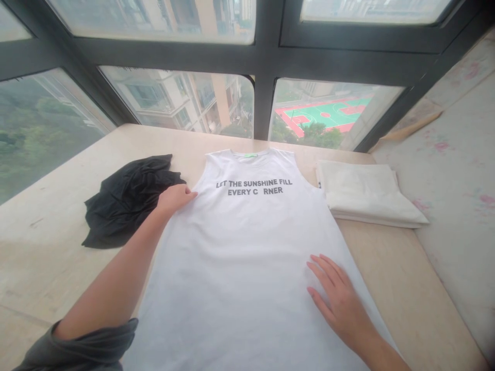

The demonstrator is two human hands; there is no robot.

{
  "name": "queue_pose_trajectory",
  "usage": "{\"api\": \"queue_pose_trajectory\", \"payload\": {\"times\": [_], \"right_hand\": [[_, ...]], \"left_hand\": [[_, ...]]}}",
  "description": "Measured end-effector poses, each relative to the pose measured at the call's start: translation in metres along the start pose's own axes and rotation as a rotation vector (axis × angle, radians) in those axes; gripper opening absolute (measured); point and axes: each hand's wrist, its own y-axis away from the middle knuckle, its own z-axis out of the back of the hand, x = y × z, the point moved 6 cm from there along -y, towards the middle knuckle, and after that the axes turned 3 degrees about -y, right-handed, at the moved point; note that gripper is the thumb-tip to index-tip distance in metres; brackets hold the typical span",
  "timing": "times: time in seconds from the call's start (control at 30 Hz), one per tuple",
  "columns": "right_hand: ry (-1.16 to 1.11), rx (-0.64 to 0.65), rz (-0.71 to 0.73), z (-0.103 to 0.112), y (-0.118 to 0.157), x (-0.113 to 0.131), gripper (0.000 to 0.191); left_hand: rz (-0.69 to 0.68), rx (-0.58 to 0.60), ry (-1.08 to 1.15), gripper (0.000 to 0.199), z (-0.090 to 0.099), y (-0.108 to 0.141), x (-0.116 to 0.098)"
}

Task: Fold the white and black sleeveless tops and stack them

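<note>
A white sleeveless shirt (pixel 247 242) lies spread out, printed side up, with its neckline toward the window. Grey letters across its chest read "LET THE SUNSHINE FILL EVERY C RNER". At the left armhole edge, my left hand (pixel 176 200) is closed, thumb and fingers pinching the fabric. My right hand (pixel 336 293) rests over the lower right part of the shirt, fingers stretched and slightly apart, holding nothing. The shirt's lower hem is out of view.
On the left of the pale window ledge (pixel 371 247) lies a crumpled black garment (pixel 131 201). A folded white cloth (pixel 359 190) sits at the right, near the flowered wall (pixel 456 170). Dark window frames (pixel 265 93) border the far edge.
</note>
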Motion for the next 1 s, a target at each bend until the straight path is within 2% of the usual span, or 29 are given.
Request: {"api": "queue_pose_trajectory", "payload": {"times": [0.27, 0.43, 0.53, 0.7, 0.87, 1.0], "right_hand": [[0.002, -0.008, -0.019, -0.002, -0.001, -0.005, 0.044], [0.001, -0.019, -0.025, -0.003, 0.0, -0.006, 0.043], [-0.005, -0.016, -0.025, -0.003, -0.002, -0.006, 0.043], [-0.025, -0.02, -0.035, 0.0, -0.005, -0.005, 0.042], [-0.032, -0.051, -0.046, 0.002, -0.007, -0.007, 0.043], [-0.023, -0.075, -0.045, 0.007, -0.013, -0.014, 0.043]], "left_hand": [[-0.064, -0.004, 0.007, 0.016, -0.001, -0.006, -0.009], [-0.04, -0.078, 0.029, 0.026, 0.003, -0.002, -0.006], [-0.052, -0.078, 0.061, 0.035, 0.0, -0.001, -0.006], [-0.07, -0.089, 0.061, 0.028, 0.002, -0.001, -0.005], [-0.014, -0.096, 0.025, 0.027, 0.006, 0.009, 0.0], [0.029, -0.084, 0.003, 0.025, 0.006, 0.009, -0.004]]}}
